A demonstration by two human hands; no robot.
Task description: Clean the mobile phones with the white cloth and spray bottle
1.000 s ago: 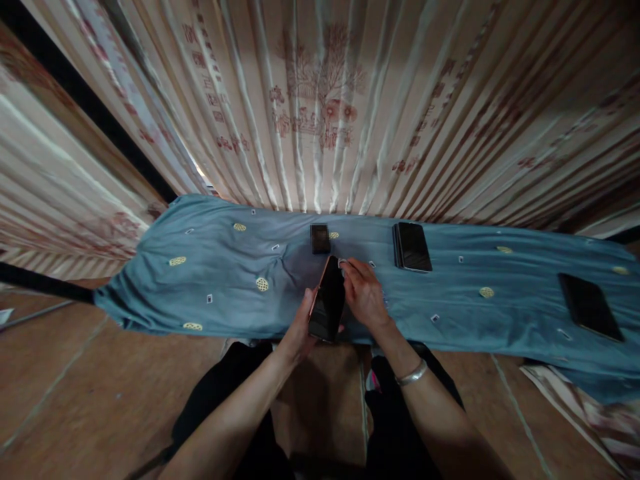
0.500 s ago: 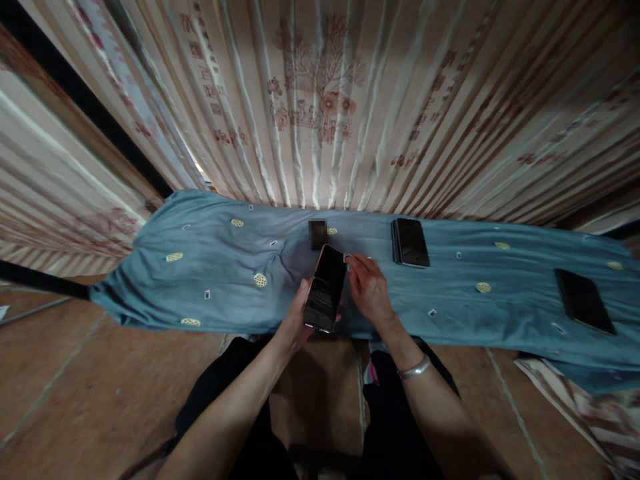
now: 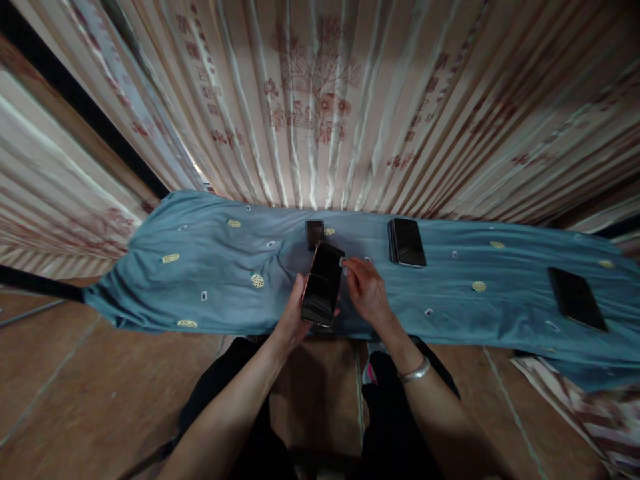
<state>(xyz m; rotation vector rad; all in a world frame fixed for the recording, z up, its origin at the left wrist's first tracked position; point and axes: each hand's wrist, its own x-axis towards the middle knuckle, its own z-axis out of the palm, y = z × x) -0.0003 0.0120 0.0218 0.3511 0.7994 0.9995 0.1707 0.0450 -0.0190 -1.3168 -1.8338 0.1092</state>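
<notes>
Here we work over a blue cloth before patterned curtains — our left hand grips a dark phone, our right hand pinches something small; no writing is legible.

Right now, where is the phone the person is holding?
In the head view the phone is near the middle, held in the left hand over the blue cloth, with the right hand at its top right corner.

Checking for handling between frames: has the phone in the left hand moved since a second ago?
Yes. The held phone has tipped flatter and moved toward the small dark object on the blue cloth, its top edge now almost reaching it.
</notes>
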